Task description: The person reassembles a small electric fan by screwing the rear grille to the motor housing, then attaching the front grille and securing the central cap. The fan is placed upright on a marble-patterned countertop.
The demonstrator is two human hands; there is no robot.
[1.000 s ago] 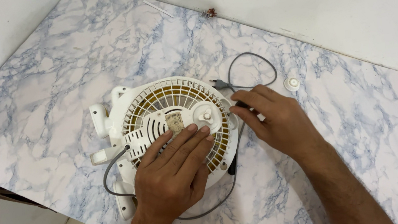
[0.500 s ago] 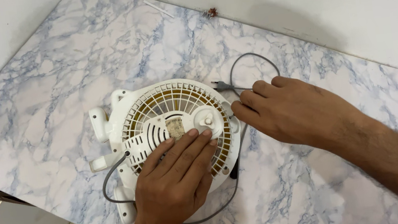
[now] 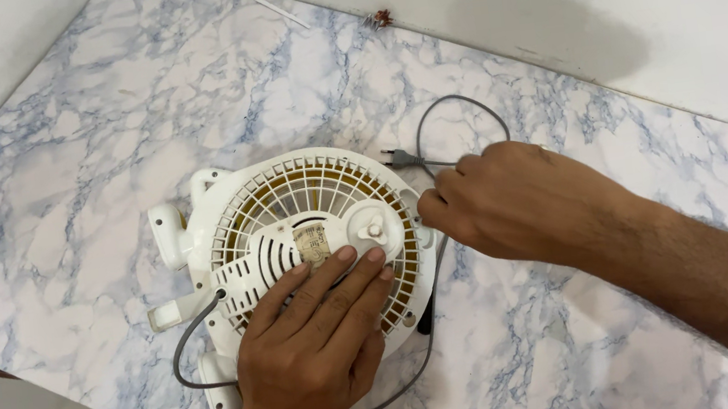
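Pressing flat, fingers together, the left hand (image 3: 311,336) pins the round white plastic fan housing (image 3: 309,244) lying face-down on the marble-patterned table (image 3: 584,335); just right, the right hand (image 3: 512,200) curls at its rim, contents hidden, grey power cord (image 3: 459,110) looping beyond.

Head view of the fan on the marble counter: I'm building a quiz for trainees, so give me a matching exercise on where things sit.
Things:
1. left hand
2. right hand
3. plug
4. grey cord

Places:
a. at the fan's right rim
b. flat on the fan grille
c. looped near the wall
d. on the counter just above the right hand's fingers

Pairs: 1-b, 2-a, 3-d, 4-c
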